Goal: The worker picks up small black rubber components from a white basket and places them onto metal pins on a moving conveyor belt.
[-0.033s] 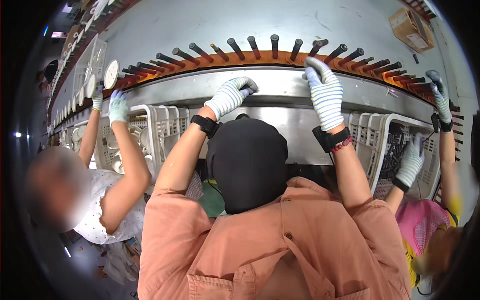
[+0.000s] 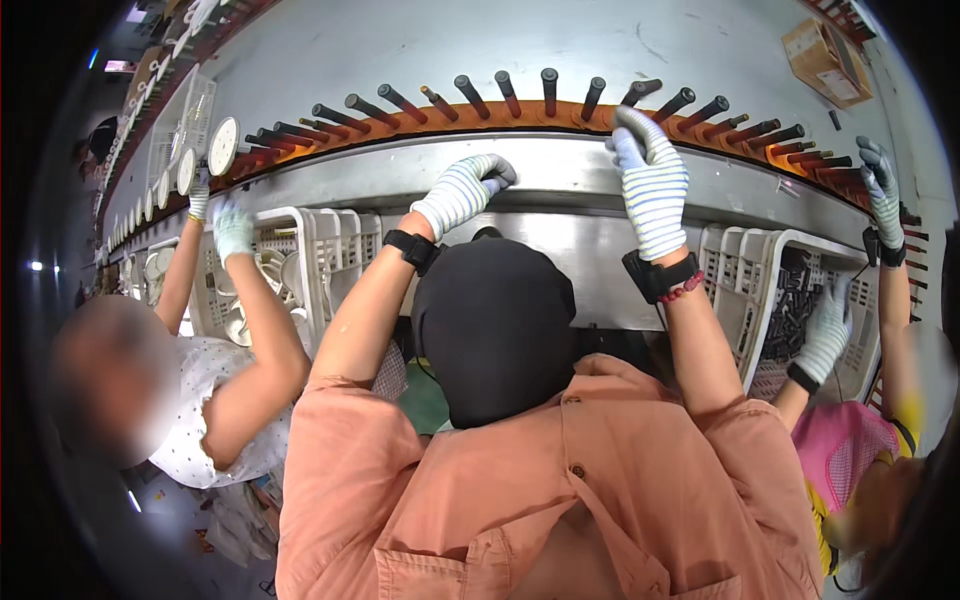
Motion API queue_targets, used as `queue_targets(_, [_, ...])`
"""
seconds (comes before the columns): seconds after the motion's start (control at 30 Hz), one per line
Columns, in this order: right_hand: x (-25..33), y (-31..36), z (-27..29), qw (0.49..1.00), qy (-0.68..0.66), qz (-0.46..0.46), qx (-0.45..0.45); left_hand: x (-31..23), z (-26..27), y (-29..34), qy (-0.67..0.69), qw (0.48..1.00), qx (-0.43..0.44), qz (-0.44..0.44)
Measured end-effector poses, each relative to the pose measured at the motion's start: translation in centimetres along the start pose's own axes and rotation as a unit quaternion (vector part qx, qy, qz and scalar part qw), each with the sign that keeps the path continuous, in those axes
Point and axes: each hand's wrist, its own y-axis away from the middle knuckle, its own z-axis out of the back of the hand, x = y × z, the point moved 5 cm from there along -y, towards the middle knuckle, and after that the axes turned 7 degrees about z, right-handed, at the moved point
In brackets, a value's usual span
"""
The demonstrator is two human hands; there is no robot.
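Observation:
Over the near metal rail (image 2: 560,165), my left hand (image 2: 462,196) is closed in a striped glove with grey fingers. Its thumb and fingers press together, and anything between them is hidden. My right hand (image 2: 652,185), gloved alike, reaches to the rail's far edge with bent fingers held apart from the thumb. Those fingertips come up beside a tilted black-topped post (image 2: 641,92) and cover its lower part; contact cannot be made out. It stands in a curved row of upright black-topped red posts (image 2: 508,92) along an orange strip (image 2: 450,122).
A person at left lifts gloved hands (image 2: 233,228) near white round discs (image 2: 224,146); a white crate (image 2: 305,265) holds similar pieces. At right another person's gloved hand (image 2: 826,335) is over a crate (image 2: 760,290) of black parts. A cardboard box (image 2: 825,62) lies far right.
The post by my right hand now leans more to the right. My hands have barely shifted. The left person's nearer hand has moved slightly down.

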Motion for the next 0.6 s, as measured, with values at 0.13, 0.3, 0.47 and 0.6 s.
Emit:
queue_targets(0.13, [0.4, -2.6, -12.8, 0.994, 0.086, 0.057, 0.024, 6.7, 5.9, 0.9, 0.081, 0.996, 0.007, 0.045])
queue_targets(0.3, [-2.0, -6.7, -19.0, 0.981, 0.08, 0.158, 0.078, 11.0, 5.8, -3.2, 0.172, 0.981, 0.048, 0.079])
queue_targets(0.47, [-1.7, -4.2, -17.7, 0.993, 0.06, 0.1, 0.013, 13.0, 8.3, -7.7, 0.091, 0.994, 0.051, 0.033])
queue_targets(0.6, [-11.3, -9.5, -4.7, 0.984, -0.049, -0.01, -0.169, 10.2, 4.0, -14.1, 0.052, 0.996, 0.078, 0.0])
